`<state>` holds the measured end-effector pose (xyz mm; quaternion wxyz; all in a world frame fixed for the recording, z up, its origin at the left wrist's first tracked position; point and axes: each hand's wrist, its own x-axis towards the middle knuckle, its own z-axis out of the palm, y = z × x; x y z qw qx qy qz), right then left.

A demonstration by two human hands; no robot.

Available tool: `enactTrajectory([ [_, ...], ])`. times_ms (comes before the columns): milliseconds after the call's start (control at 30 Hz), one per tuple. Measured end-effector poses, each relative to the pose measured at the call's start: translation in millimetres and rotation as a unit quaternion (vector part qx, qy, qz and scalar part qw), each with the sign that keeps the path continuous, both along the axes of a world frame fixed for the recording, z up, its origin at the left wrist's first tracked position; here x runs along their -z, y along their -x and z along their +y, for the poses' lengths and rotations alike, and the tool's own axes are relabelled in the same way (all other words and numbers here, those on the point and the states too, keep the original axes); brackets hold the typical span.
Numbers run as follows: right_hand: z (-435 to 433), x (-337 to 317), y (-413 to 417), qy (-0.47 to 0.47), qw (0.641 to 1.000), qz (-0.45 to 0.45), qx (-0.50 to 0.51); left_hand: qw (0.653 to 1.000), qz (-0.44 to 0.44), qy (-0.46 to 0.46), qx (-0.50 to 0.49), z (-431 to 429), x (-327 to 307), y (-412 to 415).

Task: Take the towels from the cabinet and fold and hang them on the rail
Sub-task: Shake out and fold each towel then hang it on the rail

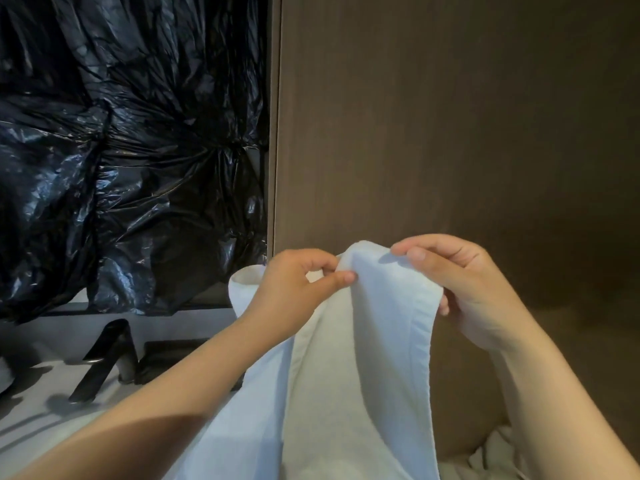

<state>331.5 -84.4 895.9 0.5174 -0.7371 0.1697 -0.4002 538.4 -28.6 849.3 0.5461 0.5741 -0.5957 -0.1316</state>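
Towel (346, 358) drapes down toward me, white and doubled lengthwise. My left hand (298, 282) pinches its top fold between thumb and fingers; my right hand (460, 282) pinches the same edge just beside it. I judge the folding half done. Next I should square the edges, then find the rail, which is not in view. A brown panel (450, 116) stands beyond.

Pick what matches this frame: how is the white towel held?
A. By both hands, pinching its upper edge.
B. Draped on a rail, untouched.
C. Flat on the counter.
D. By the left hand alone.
A: the left hand and the right hand each pinch the top of the white towel, which hangs below them.
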Motion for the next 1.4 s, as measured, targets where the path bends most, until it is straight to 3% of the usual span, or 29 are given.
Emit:
enactTrajectory([
  [100,-6,13,7,-0.018,0.999,0.019,0.039,1.0,0.006,-0.028,0.003,-10,18,8],
  [400,-7,110,-14,-0.065,0.978,0.149,0.133,0.985,0.064,-0.108,-0.121,31,116,-2],
  [533,5,139,-27,-0.11,0.975,0.153,0.115,0.964,0.154,-0.128,-0.176,52,136,-1],
  [700,14,157,-38,-0.151,0.977,0.118,0.098,0.905,0.295,-0.128,-0.279,72,147,-6],
  [800,19,163,-41,-0.187,0.975,0.102,0.065,0.89,0.354,-0.133,-0.253,80,153,-5],
  [967,24,164,-39,-0.263,0.958,0.088,-0.077,0.88,0.404,-0.145,-0.202,85,157,-5],
  [1200,30,176,-47,-0.173,0.971,0.164,-0.009,0.884,0.411,-0.159,-0.156,94,154,-2],
  [1400,31,177,-48,-0.028,0.977,0.206,0.046,0.903,0.366,-0.169,-0.147,97,152,3],
])
